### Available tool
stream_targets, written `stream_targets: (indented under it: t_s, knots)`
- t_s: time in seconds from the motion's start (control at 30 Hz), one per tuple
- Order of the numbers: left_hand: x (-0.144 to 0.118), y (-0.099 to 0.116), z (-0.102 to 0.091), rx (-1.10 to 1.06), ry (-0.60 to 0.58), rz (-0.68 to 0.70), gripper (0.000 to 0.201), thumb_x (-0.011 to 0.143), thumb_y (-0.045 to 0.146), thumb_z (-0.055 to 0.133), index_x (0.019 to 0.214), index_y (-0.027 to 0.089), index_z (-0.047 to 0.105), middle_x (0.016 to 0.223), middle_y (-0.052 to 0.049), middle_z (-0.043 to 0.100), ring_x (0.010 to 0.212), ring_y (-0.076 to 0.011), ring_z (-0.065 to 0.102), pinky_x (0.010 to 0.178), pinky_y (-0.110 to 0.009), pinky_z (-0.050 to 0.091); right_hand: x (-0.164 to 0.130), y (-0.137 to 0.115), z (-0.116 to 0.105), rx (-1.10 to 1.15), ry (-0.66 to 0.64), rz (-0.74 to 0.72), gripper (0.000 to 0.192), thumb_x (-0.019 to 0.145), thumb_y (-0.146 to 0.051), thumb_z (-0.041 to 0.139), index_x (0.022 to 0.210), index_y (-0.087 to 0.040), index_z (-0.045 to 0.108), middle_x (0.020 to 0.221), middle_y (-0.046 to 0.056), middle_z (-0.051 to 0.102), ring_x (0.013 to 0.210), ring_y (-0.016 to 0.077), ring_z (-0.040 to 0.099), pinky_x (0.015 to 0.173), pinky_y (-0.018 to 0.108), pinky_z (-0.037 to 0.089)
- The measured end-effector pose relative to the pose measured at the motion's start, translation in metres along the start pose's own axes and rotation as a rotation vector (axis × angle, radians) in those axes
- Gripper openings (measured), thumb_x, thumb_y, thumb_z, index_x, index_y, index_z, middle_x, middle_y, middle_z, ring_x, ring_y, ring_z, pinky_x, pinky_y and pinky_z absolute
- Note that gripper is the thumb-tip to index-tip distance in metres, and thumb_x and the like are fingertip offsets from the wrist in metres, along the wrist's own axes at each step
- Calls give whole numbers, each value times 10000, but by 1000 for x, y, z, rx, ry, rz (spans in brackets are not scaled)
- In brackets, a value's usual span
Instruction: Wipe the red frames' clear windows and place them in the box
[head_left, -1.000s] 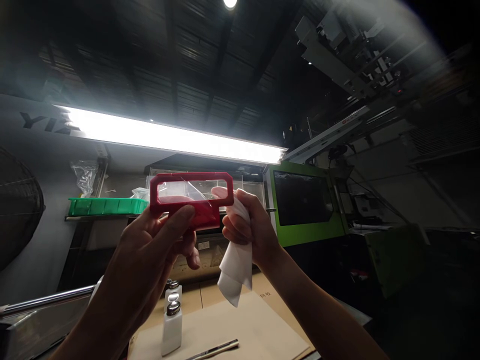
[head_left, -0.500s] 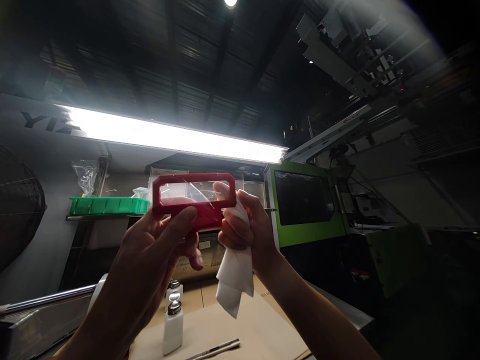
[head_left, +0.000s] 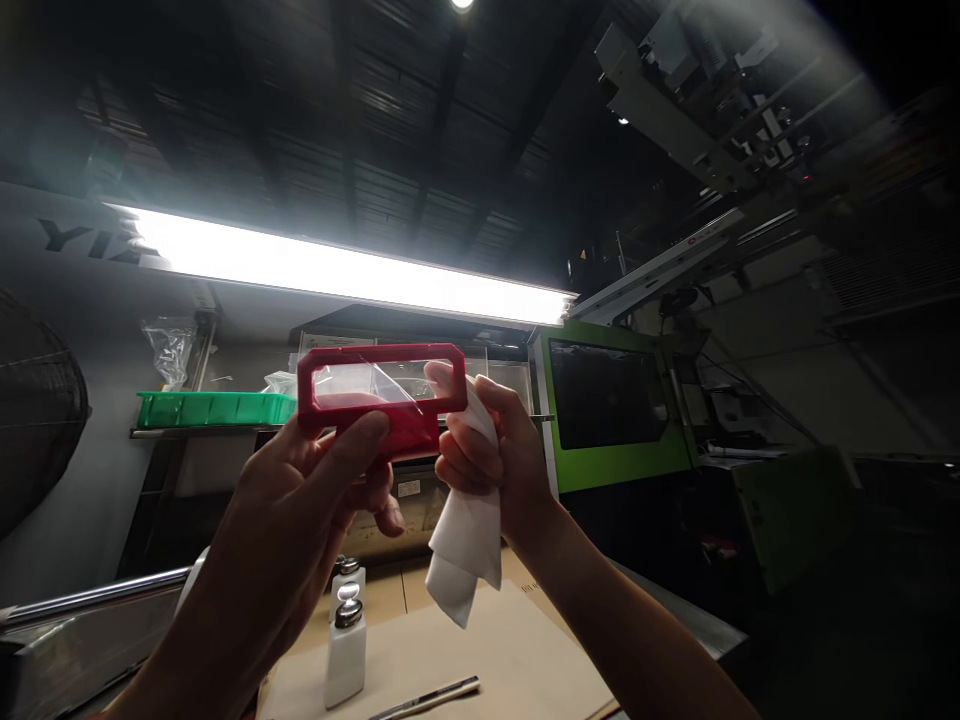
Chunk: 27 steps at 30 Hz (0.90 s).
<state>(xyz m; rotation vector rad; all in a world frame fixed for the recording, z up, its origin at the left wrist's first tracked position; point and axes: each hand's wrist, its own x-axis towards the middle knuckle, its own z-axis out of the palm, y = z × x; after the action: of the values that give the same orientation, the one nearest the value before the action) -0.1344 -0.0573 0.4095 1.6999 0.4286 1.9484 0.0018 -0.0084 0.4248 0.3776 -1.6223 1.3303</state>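
Observation:
My left hand (head_left: 315, 490) holds a red plastic frame with a clear window (head_left: 381, 390) up toward the long light, thumb pressed on its lower edge. My right hand (head_left: 487, 450) is closed on a white cloth (head_left: 465, 550), and its cloth-wrapped fingertip touches the right end of the clear window. The cloth's loose end hangs below the hand.
Below on a cardboard-covered bench (head_left: 510, 650) stand two white pump bottles (head_left: 345, 645) and a metal rod (head_left: 427, 697). A green tray (head_left: 214, 408) sits on a shelf at left. A green machine (head_left: 615, 410) is at right, a fan guard (head_left: 37, 420) at far left.
The frame and both hands shifted slightly right, then back left. The cloth-wrapped fingertip stays at the window's right end, and the hanging cloth swings a little left.

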Motion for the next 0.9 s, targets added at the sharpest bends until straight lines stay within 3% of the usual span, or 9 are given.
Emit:
stream_targets:
  t_s: [0.13,0.23,0.33,0.43,0.5,0.6,0.7,0.8,0.9]
  knots:
    - [1,-1,-1,9,10,-1,218,669,345,736,807,214,629,472,69,548,380,-95,476,341,-197,464,-1,2,-2,35,63,-77,299,849,-329,386,652,-180,554,309,-106,319,291,42,131,297,173,132]
    - [1,0,-2,17,15,-3,203,665,337,740,763,208,619,461,70,553,373,-91,483,349,-188,460,-5,3,-4,-58,177,-174,294,864,-357,417,788,-179,638,322,-107,325,299,44,144,301,181,133]
    - [2,1,-4,20,15,-5,200,674,343,732,750,205,610,440,75,545,368,-91,491,367,-191,472,-12,3,-2,-368,338,-343,300,874,-393,454,928,-201,679,335,-100,352,302,48,203,324,201,165]
    - [2,0,-6,25,16,4,211,675,346,733,777,203,616,450,74,554,375,-89,501,378,-187,480,-20,3,1,-755,411,-528,297,871,-315,491,679,-205,689,370,-63,399,328,63,309,356,229,245]
    - [3,-1,-7,25,19,2,198,681,341,730,773,208,615,458,79,555,380,-88,504,380,-187,486,-23,1,2,-985,388,-638,277,873,-262,495,706,-209,710,408,-49,414,357,86,362,376,248,294]
    - [3,-5,-8,22,23,18,190,679,343,730,747,214,609,444,86,544,367,-87,503,363,-181,476,-21,-4,0,-1279,263,-903,256,875,-198,487,1013,-192,702,459,-56,418,377,90,366,393,248,332]
    - [3,-7,-8,28,12,35,198,683,360,725,755,215,611,460,81,563,364,-80,511,364,-168,470,-16,-9,-2,-1486,183,-1098,268,866,-134,480,1028,-184,688,487,-60,452,392,70,347,412,225,343]
    - [2,-7,-7,21,5,31,196,678,350,730,738,214,603,450,89,548,363,-80,505,359,-175,474,-12,-10,-4,-1579,225,-1044,230,867,-160,488,967,-170,695,484,-66,444,405,65,354,413,221,331]
    - [2,-6,-7,26,-4,16,212,675,357,733,756,210,603,444,89,540,368,-85,502,356,-184,482,-11,-7,-9,-1302,380,-850,245,904,-259,467,979,-183,687,469,-76,419,402,65,391,400,207,328]
